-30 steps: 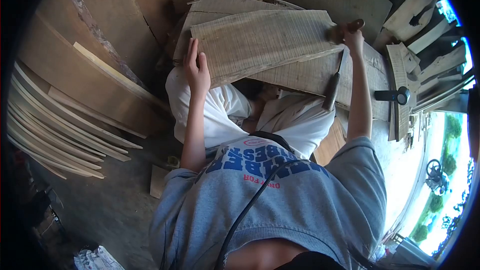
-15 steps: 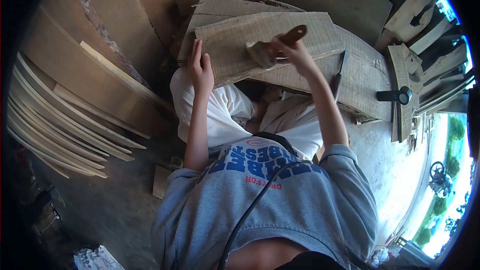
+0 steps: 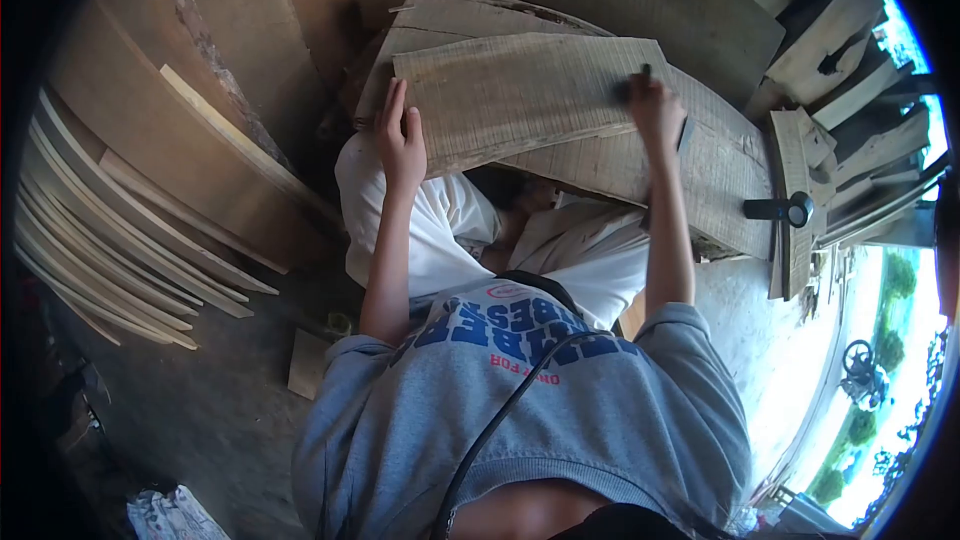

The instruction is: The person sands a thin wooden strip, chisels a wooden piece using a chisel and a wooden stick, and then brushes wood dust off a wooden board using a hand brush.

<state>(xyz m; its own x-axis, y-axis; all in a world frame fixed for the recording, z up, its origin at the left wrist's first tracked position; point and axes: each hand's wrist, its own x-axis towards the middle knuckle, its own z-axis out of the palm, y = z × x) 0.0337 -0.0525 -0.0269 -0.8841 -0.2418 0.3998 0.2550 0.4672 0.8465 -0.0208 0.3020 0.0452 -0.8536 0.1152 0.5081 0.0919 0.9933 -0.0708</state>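
A rough-sawn plank lies across a wider board over my lap. My left hand rests at the plank's near left corner, its fingers stretched out along the end. At the right end of the plank, my right hand is closed around a paintbrush. Motion blurs the brush, and the hand hides much of it. Just beside that wrist, a thin dark tool lies on the wider board, partly covered by my arm.
A black cylindrical device with a round end sits at the board's right end, over short upright pieces. Thin curved boards are stacked at left. Large panels lean behind. More wood pieces stand at right.
My right hand has moved right with the paintbrush, from mid-plank to its right end, and the brush has turned. My left hand stays at the left corner.
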